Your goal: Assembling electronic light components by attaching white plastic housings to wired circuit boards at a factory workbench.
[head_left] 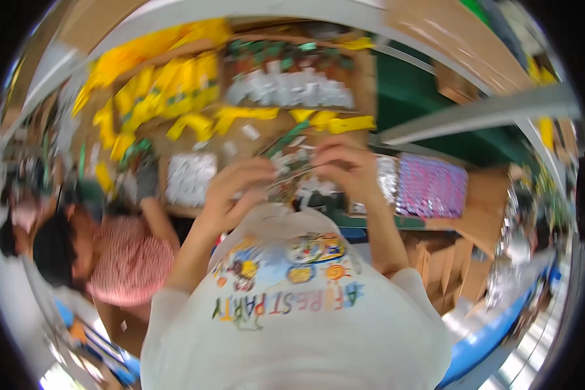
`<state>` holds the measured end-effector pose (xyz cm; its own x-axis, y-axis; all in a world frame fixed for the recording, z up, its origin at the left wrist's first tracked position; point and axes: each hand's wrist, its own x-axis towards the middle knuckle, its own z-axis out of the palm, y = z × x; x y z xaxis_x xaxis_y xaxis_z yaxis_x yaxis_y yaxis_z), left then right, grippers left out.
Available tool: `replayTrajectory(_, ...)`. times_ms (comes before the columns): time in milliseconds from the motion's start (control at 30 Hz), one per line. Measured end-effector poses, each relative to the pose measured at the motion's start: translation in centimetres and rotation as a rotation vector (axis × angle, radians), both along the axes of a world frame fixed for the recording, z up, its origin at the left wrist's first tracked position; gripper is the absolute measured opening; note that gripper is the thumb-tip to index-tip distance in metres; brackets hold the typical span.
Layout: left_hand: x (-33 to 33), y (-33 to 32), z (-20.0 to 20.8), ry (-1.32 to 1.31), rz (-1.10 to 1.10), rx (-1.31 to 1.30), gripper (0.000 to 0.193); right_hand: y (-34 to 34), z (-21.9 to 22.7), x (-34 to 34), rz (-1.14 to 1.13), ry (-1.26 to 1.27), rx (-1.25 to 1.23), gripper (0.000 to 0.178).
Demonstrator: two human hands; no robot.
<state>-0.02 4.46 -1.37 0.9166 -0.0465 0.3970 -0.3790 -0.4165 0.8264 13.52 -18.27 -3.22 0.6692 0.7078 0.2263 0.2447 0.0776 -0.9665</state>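
In front of my chest both hands are raised close together over the near edge of the workbench. My left hand [240, 188] has its fingers bent inward and pinched on one end of a thin, cord-like strand [298, 173]. The other end runs to my right hand [346, 166], whose thumb and forefinger are pressed together on it. Just beyond the fingers lies a narrow green strip [288, 139]. Small white and dark pieces below and between the hands are too blurred to name.
Yellow packets [169, 88] fill the back left, beside a box of white-and-green bundles [292, 78]. A tray of silvery pieces [192, 179] stands left, a purple glittery sheet [431, 185] right. A co-worker in a red-patterned top [133, 260] sits close at left. Cardboard boxes [445, 263] stand at right.
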Motion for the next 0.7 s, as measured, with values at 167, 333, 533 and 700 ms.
replayTrajectory(167, -0.5, -0.7, -2.1, 0.119, 0.056, -0.103, 0.053, 1.8, -1.2, 0.5, 0.08, -0.064, 0.02, 0.015)
replayTrajectory(333, 0.4, -1.8, -1.8, 0.181, 0.094, -0.436, 0.051, 2.5, -0.1, -0.7, -0.055, 0.027, 0.114, 0.009)
replayTrajectory(533, 0.1, -1.9, -2.8, 0.246, 0.048, -0.558, 0.032, 2.1, 0.6, -1.1, -0.104, 0.041, 0.112, 0.013)
replayTrajectory(700, 0.3, -1.9, -2.7, 0.375, 0.155, -0.879, 0.019, 2.9, 1.0, -0.8, 0.185, 0.403, 0.191, 0.017)
